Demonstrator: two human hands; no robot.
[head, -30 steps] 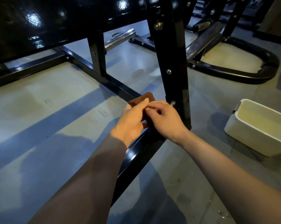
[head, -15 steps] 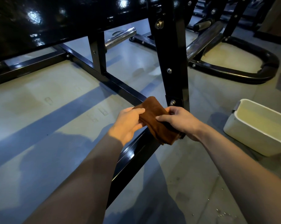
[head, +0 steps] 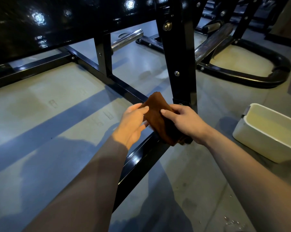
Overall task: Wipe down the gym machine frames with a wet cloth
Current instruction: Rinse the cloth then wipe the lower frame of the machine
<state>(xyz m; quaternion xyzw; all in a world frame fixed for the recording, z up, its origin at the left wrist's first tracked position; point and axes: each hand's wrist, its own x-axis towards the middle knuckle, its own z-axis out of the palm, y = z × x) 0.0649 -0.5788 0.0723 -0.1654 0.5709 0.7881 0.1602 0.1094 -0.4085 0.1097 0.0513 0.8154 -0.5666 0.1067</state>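
A pale grey gym floor carries long blue shadows, and black machine frames stand across it. At the middle, the right hand grips a folded brown cloth, its thumb laid across the top face and its fingers curled under the fold. The left hand meets the cloth from the other side, with the forefinger touching the near edge and the remaining fingers loosely bent, palm half turned up; it touches the cloth but does not close round it. The cloth is tilted, its upper corner pointing away from the person and its lower end hanging just above the low black floor rail, which runs diagonally beneath both wrists. Just behind the hands rises the upright black post of the frame, studded with bolts, and the right hand sits near its foot. A glossy black pad spans the top left, with a chrome bar poking out behind it. To the right on the floor stands a white rectangular tub, well apart from the cloth. Farther back lies a curved black base tube of another machine. Water drops speckle the floor at the lower right.
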